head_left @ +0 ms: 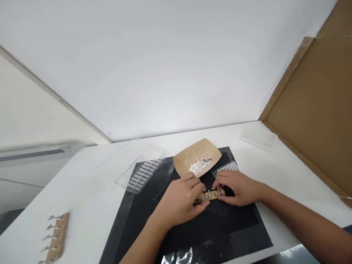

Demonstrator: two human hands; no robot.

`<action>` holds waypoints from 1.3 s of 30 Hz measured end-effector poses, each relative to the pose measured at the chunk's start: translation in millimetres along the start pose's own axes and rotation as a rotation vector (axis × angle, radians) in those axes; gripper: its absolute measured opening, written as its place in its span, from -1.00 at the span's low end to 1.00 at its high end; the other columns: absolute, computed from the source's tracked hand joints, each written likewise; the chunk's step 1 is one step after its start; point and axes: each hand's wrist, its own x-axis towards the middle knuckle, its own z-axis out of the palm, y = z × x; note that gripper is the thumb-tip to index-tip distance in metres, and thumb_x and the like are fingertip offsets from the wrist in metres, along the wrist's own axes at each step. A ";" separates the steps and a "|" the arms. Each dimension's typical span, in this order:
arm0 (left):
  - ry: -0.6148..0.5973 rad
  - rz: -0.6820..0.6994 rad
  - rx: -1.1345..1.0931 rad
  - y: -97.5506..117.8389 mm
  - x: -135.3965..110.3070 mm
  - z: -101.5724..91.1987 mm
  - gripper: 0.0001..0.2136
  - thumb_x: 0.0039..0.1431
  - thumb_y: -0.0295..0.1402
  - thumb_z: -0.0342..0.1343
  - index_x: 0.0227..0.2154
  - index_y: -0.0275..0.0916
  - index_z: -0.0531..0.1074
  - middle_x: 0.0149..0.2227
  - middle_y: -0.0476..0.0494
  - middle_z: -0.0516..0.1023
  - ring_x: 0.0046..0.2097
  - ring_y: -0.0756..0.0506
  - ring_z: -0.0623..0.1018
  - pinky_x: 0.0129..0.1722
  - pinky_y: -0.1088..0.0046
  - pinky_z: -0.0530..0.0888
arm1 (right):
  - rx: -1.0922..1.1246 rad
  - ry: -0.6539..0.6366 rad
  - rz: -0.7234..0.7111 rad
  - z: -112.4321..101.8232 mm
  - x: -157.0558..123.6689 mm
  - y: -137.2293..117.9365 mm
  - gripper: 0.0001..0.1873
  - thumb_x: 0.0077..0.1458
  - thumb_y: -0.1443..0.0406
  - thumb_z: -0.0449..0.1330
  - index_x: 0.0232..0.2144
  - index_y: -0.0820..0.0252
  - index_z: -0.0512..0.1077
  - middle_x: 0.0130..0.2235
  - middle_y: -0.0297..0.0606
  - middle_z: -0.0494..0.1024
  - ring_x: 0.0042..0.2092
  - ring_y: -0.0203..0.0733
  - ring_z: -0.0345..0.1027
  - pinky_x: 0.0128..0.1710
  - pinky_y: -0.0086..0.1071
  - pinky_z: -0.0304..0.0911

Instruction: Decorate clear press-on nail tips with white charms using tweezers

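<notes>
Both hands meet mid-way on the black mat (pixel 220 227). The left hand (pixel 180 203) and right hand (pixel 239 189) each pinch one end of a small wooden strip (pixel 210 195) set with metal clips, and their fingers hide its ends. At twelve o'clock from it sits a brown paper tray (pixel 184 159) holding white bits that are hard to make out. Far off at eight o'clock, a second clip strip (pixel 56 238) lies blurred, cut off by the picture's edge.

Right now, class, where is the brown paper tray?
In the head view, the brown paper tray sits at the far edge of the black mat, just beyond the left hand and right hand, with the clear plastic tray on its left.
</notes>
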 end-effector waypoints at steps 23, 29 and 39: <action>-0.009 -0.213 0.011 -12.4 -7.4 -50.0 -0.86 0.43 -0.29 0.07 -0.18 -0.18 0.51 -0.27 -0.11 0.62 -0.20 -0.16 0.58 -0.23 0.31 0.49 | 0.006 0.005 -0.040 0.1 1.8 3.9 -0.72 0.17 0.29 0.32 -0.04 0.11 0.48 -0.15 -0.25 0.55 -0.17 -0.16 0.42 -0.14 -0.29 0.34; -0.193 -0.129 -0.226 -14.6 -20.6 -40.2 -0.88 0.38 -0.37 0.10 -0.15 -0.13 0.54 -0.24 -0.06 0.59 -0.24 -0.08 0.57 -0.25 0.40 0.48 | 0.001 0.016 -0.034 1.2 1.1 3.9 -0.69 0.16 0.29 0.32 -0.03 0.12 0.49 -0.15 -0.25 0.55 -0.18 -0.17 0.44 -0.16 -0.31 0.35; -0.185 -0.133 -0.363 -27.5 -35.3 -7.1 -0.86 0.44 -0.34 0.10 -0.11 -0.14 0.56 -0.18 -0.10 0.58 -0.27 -0.03 0.54 -0.28 0.47 0.49 | 0.020 0.026 -0.019 3.3 3.0 8.7 -0.67 0.13 0.26 0.35 -0.03 0.11 0.50 -0.17 -0.28 0.54 -0.21 -0.19 0.45 -0.16 -0.32 0.37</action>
